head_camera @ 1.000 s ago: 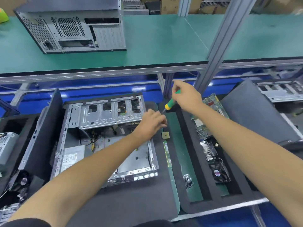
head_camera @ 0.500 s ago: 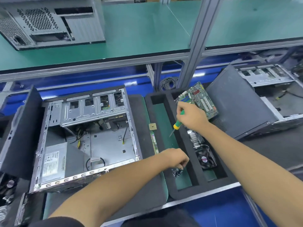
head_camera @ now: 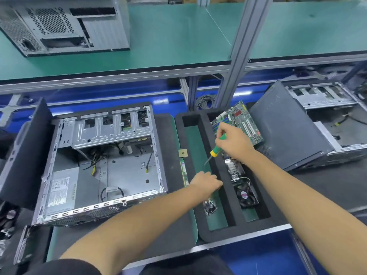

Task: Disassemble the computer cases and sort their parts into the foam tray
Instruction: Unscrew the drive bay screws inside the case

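Right hand [head_camera: 232,143] wrapped around green-and-yellow screwdriver [head_camera: 216,148], tip angled down-left over foam tray [head_camera: 228,195]. Left hand [head_camera: 205,182] curled above tray's left slot; contents, if any, hidden.

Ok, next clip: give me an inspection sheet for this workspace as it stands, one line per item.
Surface: dark grey mat over a blue bench.
Job's things: open grey metal computer case, motherboard bay bare; black foam tray holding a green motherboard, a finned heatsink, a black fan and small loose parts; a square gold chip and a green memory stick on the tray's left rim.
Clutter: second opened case on the right.
Hands: left hand curled over the tray's middle slot, contents hidden; right hand grips a green-and-yellow screwdriver.
Cables: loose leads inside the case; coiled grey cable behind the tray.
Surroundings: green shelf with a closed tower.
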Demonstrator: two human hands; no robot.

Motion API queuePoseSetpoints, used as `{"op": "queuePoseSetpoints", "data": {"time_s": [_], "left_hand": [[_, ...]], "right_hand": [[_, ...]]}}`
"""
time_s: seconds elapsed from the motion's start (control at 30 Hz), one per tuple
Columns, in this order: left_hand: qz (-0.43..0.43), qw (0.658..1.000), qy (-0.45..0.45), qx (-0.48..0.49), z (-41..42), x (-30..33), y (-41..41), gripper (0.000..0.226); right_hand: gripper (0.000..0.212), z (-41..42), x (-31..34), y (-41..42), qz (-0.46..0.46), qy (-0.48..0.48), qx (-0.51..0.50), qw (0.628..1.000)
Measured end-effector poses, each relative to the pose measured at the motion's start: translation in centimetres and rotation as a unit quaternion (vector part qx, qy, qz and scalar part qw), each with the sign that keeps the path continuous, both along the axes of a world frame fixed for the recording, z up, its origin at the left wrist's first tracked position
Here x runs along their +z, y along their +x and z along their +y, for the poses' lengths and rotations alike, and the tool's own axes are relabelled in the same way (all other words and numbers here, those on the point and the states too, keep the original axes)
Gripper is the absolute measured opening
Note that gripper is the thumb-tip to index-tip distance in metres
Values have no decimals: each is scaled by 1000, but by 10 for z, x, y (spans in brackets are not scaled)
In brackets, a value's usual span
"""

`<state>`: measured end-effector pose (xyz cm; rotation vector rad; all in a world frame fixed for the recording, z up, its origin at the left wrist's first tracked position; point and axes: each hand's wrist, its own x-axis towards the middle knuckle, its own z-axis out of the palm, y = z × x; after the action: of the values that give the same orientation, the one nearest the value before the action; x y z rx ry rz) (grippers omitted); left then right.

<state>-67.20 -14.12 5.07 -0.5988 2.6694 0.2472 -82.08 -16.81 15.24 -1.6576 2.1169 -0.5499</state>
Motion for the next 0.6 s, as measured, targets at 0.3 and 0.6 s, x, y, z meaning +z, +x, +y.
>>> {"op": "queuePoseSetpoints", "data": {"time_s": [0.3,0.6], "left_hand": [[396,877,-119,245,-82,65,90,20],[429,656,-8,621,-117,25,171,39]], "right_hand": [[15,-85,83,48,-137,-133,79,979],[9,-130,86,123,-103,-132,189,968]]}}
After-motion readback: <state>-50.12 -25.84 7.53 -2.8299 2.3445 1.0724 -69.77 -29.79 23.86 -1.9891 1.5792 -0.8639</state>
